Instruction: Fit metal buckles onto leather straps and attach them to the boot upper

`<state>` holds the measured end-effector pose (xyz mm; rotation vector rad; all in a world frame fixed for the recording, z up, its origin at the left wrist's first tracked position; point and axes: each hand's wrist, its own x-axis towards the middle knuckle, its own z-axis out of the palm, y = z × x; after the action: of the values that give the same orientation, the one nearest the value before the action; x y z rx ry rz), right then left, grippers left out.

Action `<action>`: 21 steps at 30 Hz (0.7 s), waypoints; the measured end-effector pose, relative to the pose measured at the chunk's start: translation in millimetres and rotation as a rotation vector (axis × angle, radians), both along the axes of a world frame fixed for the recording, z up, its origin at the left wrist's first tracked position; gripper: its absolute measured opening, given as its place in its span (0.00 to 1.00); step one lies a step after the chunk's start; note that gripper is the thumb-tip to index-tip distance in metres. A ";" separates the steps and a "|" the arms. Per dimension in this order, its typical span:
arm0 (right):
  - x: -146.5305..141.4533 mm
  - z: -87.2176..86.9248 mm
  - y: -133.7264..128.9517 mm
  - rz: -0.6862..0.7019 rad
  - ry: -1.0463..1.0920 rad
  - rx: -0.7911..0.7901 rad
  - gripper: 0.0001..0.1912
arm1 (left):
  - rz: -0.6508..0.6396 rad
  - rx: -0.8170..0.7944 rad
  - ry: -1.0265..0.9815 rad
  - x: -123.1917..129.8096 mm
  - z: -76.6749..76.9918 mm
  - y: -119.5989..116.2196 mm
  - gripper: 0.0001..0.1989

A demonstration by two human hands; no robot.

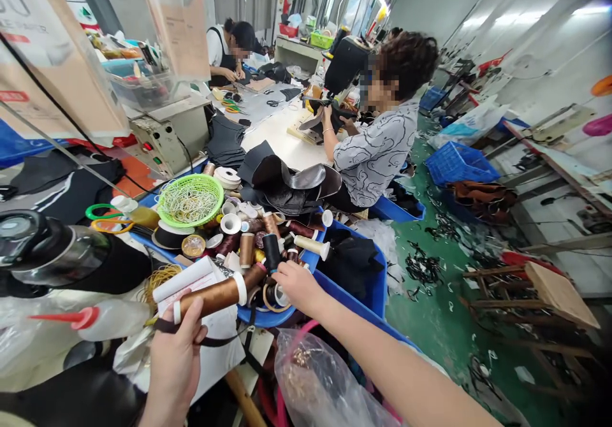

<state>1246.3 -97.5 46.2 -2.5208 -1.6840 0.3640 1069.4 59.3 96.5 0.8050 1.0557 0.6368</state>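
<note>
My left hand [179,344] is closed round one end of a large spool of brown thread [213,298], tilted up to the right. A black strap [217,341] passes by the same hand. My right hand [296,285] reaches into the blue tray [313,260] of spools, its fingertips at the lower end of a black thread spool [271,253]. Its fingers are bent, and whether they grip that spool I cannot tell. Around it lie a smaller brown spool [247,250], a cream spool [312,246] and several dark red ones.
A green basket [217,207] of elastic loops stands behind the spools. A black-lidded bottle [62,255] and a red-tipped squeeze bottle [112,318] are at left. A blue crate [377,287] with black pieces is at right. Two people [377,134] [227,51] work across the table.
</note>
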 end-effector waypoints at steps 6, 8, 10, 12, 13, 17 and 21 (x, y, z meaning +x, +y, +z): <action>-7.2 41.1 -91.8 0.099 -0.105 0.743 0.15 | -0.085 -0.086 -0.009 22.4 -14.5 -14.6 0.27; -15.3 44.2 -105.0 0.065 -0.107 0.773 0.17 | -0.132 -0.063 0.000 34.7 -19.5 -18.5 0.27; -21.7 44.6 -111.0 0.025 -0.097 0.789 0.16 | -0.175 -0.038 0.019 46.5 -24.6 -19.7 0.28; -26.3 45.3 -111.8 -0.062 -0.040 0.832 0.14 | -0.202 -0.016 0.053 56.1 -29.9 -18.9 0.28; -28.2 46.3 -110.7 -0.143 0.016 0.859 0.12 | -0.210 0.000 0.079 59.6 -32.5 -18.2 0.29; -35.4 52.0 -99.8 -0.685 0.499 1.030 0.03 | -0.234 0.065 0.199 65.5 -42.7 -17.7 0.31; -39.1 54.4 -89.9 -1.069 1.263 1.169 0.10 | -0.274 0.112 0.272 63.6 -51.2 -22.2 0.34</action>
<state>1207.2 -187.4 100.7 -1.2979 0.0927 0.4547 1133.0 37.0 45.2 1.1352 1.1355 0.3611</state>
